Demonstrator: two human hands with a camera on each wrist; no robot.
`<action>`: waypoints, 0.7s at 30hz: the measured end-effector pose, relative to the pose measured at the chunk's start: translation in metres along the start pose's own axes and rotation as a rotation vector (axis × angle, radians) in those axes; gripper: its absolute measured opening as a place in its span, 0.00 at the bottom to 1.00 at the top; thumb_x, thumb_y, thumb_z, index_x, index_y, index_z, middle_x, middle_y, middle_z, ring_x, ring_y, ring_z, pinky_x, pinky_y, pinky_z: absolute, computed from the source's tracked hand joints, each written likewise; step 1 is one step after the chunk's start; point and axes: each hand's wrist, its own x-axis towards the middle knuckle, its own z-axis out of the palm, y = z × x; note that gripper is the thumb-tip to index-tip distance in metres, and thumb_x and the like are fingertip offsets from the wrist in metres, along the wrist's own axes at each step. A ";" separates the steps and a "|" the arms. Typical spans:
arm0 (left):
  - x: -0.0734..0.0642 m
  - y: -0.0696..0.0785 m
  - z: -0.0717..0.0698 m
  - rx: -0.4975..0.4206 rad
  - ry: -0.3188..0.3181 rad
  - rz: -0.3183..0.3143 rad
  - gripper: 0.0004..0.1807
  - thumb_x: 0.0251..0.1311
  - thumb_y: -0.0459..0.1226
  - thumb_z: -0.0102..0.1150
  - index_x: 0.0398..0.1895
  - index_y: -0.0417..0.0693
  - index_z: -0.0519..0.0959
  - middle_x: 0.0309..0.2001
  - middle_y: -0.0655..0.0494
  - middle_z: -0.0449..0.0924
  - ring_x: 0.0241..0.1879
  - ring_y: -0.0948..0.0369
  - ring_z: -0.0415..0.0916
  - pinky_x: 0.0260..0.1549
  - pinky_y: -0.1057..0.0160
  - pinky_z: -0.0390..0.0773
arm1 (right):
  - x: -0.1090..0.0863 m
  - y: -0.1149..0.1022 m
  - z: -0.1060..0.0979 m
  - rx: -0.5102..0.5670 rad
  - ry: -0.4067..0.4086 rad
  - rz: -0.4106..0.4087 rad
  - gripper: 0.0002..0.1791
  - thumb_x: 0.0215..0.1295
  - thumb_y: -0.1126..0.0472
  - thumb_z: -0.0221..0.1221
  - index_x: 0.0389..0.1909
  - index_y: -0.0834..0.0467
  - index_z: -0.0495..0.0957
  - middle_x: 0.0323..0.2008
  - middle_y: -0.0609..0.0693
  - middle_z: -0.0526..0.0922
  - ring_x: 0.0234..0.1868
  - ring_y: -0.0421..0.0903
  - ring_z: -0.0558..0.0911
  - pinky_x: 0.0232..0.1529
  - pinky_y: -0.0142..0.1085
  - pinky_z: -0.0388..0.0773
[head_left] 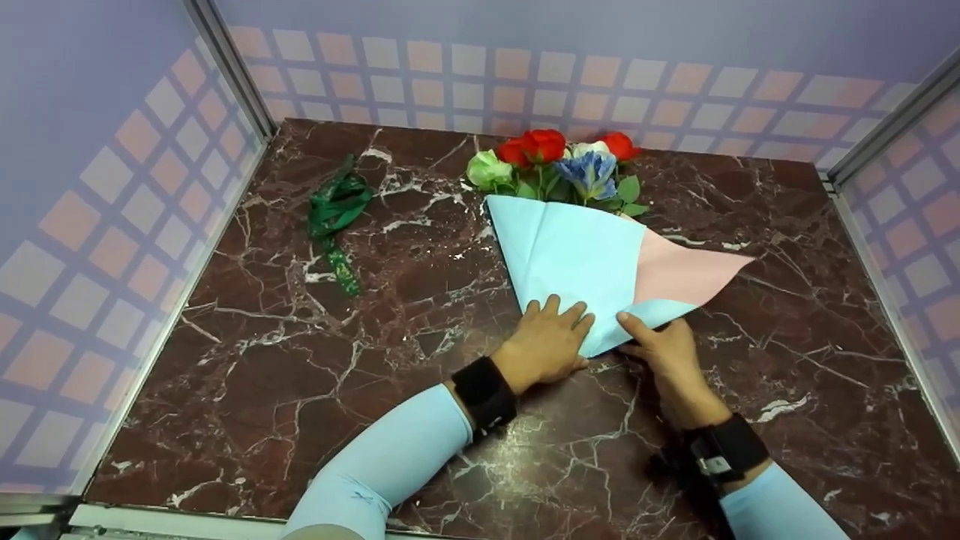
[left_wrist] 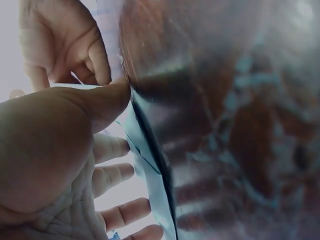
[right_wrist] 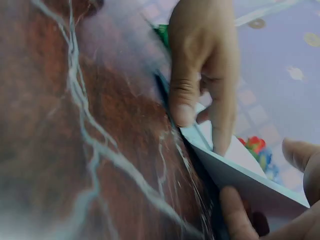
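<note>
A bouquet of flowers (head_left: 559, 157) lies on the table in a cone of wrapping paper (head_left: 577, 247), light blue outside with a pink inner side. Red, blue, white and pale green blooms show past its wide end. My left hand (head_left: 547, 341) presses on the paper near the narrow end, its fingers spread and straight. My right hand (head_left: 671, 356) pinches the paper's right edge, thumb on top and fingers beneath; that edge is folded up over part of the pink side. In the right wrist view, the paper (right_wrist: 240, 177) stands slightly raised from the table.
A green ribbon (head_left: 337, 202) lies loosely bunched on the marbled table (head_left: 247, 360), left of the bouquet. Tiled-pattern panels (head_left: 465, 75) enclose the table at the back and on both sides.
</note>
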 end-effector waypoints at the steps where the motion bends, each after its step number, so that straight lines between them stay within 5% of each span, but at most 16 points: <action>1: 0.000 0.000 0.000 -0.005 -0.005 -0.002 0.42 0.76 0.64 0.46 0.86 0.57 0.54 0.84 0.58 0.54 0.79 0.47 0.56 0.74 0.44 0.66 | 0.001 0.000 0.003 -0.042 0.012 0.003 0.30 0.69 0.58 0.70 0.63 0.70 0.70 0.47 0.53 0.81 0.40 0.43 0.88 0.43 0.37 0.90; 9: 0.001 0.000 0.001 -0.012 -0.002 -0.004 0.42 0.76 0.64 0.47 0.86 0.59 0.56 0.84 0.60 0.56 0.78 0.48 0.57 0.73 0.44 0.66 | 0.003 0.000 0.019 -0.354 0.219 -0.027 0.15 0.68 0.58 0.62 0.43 0.68 0.83 0.40 0.57 0.83 0.42 0.48 0.80 0.46 0.34 0.76; 17: 0.001 -0.002 0.002 0.011 0.010 -0.010 0.43 0.74 0.66 0.47 0.85 0.60 0.57 0.84 0.59 0.56 0.76 0.48 0.59 0.71 0.45 0.69 | 0.009 0.001 0.032 -0.485 0.198 -0.107 0.30 0.68 0.46 0.68 0.59 0.64 0.77 0.55 0.63 0.83 0.56 0.58 0.80 0.62 0.51 0.75; 21: 0.003 -0.003 0.002 -0.008 0.011 -0.007 0.43 0.73 0.67 0.48 0.85 0.62 0.59 0.85 0.56 0.52 0.76 0.47 0.59 0.71 0.44 0.69 | 0.011 0.000 0.037 -0.471 0.272 -0.068 0.27 0.64 0.50 0.70 0.50 0.69 0.79 0.46 0.64 0.83 0.49 0.59 0.81 0.57 0.51 0.78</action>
